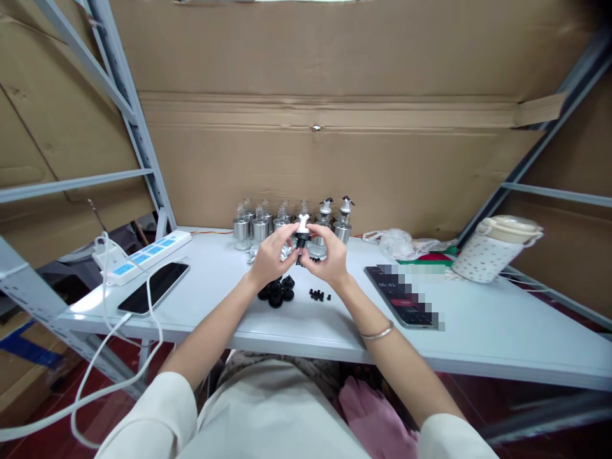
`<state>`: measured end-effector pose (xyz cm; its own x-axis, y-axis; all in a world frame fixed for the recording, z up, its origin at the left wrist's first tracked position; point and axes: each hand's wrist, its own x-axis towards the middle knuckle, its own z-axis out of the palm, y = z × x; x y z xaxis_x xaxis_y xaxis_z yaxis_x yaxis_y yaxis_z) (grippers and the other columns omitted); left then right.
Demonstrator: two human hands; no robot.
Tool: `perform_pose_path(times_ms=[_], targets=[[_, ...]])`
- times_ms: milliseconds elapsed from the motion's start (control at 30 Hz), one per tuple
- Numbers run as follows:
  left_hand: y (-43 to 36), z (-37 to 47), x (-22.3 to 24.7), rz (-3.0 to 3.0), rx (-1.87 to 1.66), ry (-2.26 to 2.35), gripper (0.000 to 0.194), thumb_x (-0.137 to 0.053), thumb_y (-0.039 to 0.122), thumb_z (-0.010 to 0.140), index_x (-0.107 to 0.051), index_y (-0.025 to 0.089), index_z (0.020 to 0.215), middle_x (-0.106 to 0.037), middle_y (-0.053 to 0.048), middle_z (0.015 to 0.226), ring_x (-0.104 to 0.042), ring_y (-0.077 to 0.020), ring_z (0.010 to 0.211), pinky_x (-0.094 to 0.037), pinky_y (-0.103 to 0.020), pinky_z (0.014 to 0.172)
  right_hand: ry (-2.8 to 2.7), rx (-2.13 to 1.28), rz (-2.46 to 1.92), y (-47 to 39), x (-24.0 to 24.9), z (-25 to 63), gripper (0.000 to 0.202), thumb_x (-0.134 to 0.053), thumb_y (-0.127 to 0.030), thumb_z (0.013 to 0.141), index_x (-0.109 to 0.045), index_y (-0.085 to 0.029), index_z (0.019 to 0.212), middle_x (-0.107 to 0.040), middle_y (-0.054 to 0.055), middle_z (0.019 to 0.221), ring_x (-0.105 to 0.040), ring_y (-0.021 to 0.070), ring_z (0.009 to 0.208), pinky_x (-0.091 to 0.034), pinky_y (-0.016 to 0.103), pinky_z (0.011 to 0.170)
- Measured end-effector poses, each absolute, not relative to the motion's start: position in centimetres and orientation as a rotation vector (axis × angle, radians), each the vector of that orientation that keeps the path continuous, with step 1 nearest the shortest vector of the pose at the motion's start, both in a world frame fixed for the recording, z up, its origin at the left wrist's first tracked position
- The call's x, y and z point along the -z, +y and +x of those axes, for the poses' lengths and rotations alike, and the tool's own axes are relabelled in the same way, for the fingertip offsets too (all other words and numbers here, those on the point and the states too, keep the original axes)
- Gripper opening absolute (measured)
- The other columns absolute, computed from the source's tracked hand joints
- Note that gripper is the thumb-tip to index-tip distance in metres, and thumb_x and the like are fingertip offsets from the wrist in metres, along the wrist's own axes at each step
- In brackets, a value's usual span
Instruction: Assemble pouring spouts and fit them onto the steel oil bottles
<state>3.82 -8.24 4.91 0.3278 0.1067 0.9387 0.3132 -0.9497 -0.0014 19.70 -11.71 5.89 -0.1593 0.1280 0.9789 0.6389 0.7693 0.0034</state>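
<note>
Between my two hands, above the middle of the table, is a bottle pourer top (302,231) with a white spout and a black ribbed stopper. My left hand (273,256) pinches it from the left, thumb low and fingers near the white part. My right hand (329,255) grips the same piece from the right. Below my left hand lies a cluster of black stoppers (276,292). Several tiny black pieces (317,294) are scattered under my right hand. Behind my hands stand several glass bottles with metal sleeves (241,228); two at the right carry pourer tops (346,205).
At the left lie a power strip (149,256) and a phone (153,288) with white cables. Another phone (399,296) rests to the right. Beyond it are a clear plastic bag (400,243) and a spotted white container (492,250). Cardboard (335,159) walls the back.
</note>
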Motion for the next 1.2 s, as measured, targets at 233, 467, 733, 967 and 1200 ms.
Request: perform_pose_path(times_ms=[233,467,733,967,1200], targets=[[-8.5,3.9,-4.9,-2.352,1.685,-0.364,0.045,-0.044,0.025,0.09,-0.034,0.021,0.133,-0.055,-0.012,0.119,-0.058,-0.0101,0.071,-0.051,-0.029,0.079,-1.714,0.575,-0.562,-11.6,-5.8,19.5,0.045,-0.056,-0.015,0.074,-0.05,-0.021,0.118,-0.066,0.007,0.096,-0.063,0.0176,0.075,-0.056,0.033,0.069],[-8.6,4.0,-4.6,-2.385,1.638,-0.494,0.042,-0.039,0.029,0.094,-0.032,0.022,0.135,-0.054,-0.013,0.123,-0.062,-0.0142,0.08,-0.045,-0.034,0.088,-1.709,0.504,-0.686,-11.3,-5.4,19.7,0.039,-0.054,-0.019,0.077,-0.052,-0.022,0.115,-0.066,0.006,0.091,-0.062,0.0175,0.07,-0.055,0.036,0.07],[-8.5,4.1,-4.5,-2.393,1.598,-0.571,0.039,-0.032,0.03,0.096,-0.032,0.02,0.134,-0.055,-0.013,0.124,-0.058,-0.0193,0.105,-0.043,-0.033,0.089,-1.724,0.46,-0.675,-11.1,-5.5,19.8,0.032,-0.054,-0.021,0.08,-0.054,-0.022,0.113,-0.065,0.005,0.086,-0.062,0.0174,0.07,-0.054,0.034,0.069],[-8.3,4.2,-4.6,-2.374,1.616,-0.57,0.034,-0.031,0.03,0.097,-0.036,0.02,0.13,-0.057,-0.011,0.121,-0.06,-0.0155,0.092,-0.042,-0.031,0.087,-1.717,0.469,-0.635,-10.8,-5.3,19.9,0.033,-0.053,-0.02,0.081,-0.053,-0.022,0.114,-0.064,0.005,0.086,-0.061,0.0165,0.069,-0.054,0.032,0.069],[-8.1,4.2,-4.6,-2.398,1.628,-0.626,0.033,-0.03,0.033,0.097,-0.042,0.02,0.126,-0.059,-0.01,0.117,-0.058,-0.0176,0.099,-0.042,-0.031,0.085,-1.722,0.41,-0.668,-10.7,-5.2,20.0,0.031,-0.053,-0.021,0.081,-0.054,-0.023,0.112,-0.064,0.004,0.085,-0.062,0.0177,0.072,-0.053,0.034,0.071]])
